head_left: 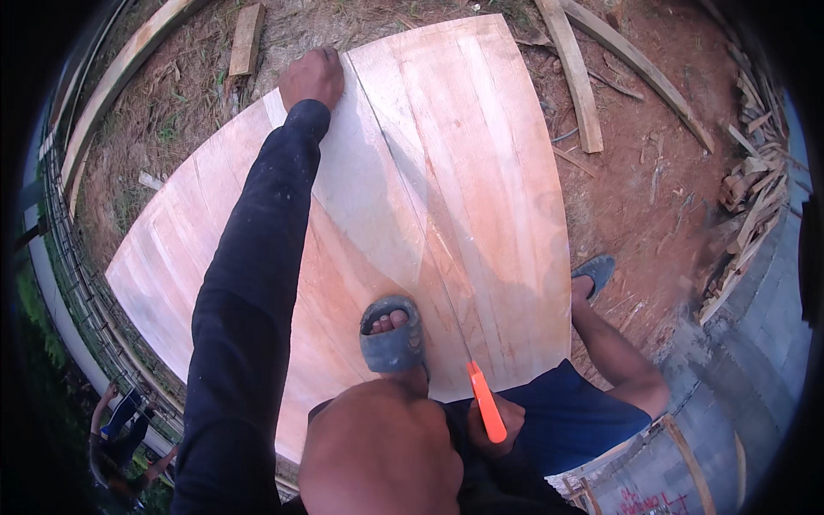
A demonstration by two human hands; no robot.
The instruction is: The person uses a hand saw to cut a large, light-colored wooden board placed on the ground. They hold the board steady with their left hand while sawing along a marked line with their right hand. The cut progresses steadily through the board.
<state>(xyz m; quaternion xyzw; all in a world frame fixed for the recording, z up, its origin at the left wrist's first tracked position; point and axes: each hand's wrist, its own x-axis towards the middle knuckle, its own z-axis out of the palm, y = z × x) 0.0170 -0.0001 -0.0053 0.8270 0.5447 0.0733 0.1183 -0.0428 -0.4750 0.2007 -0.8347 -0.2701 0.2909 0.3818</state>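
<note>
My left hand (311, 79) is closed on the top edge of a large pale plywood sheet (481, 172), left of a long, thin straight line that runs down it. My right hand (506, 421) grips an orange-handled hand saw (484, 399) near the sheet's lower edge, its narrow blade lying along that line; where blade and line part is unclear. My sandalled foot (390, 339) rests on the plywood just left of the saw, with my bare knee (382, 438) below it. My other sandalled foot (590, 276) is beside the sheet's right edge.
Loose boards (571, 73) lie on reddish dirt around the sheet. A pile of wood scraps (747, 206) borders grey blocks (764, 326) on the right. Long bars (86, 300) run along the left side. Another person (120, 438) is at the lower left rim.
</note>
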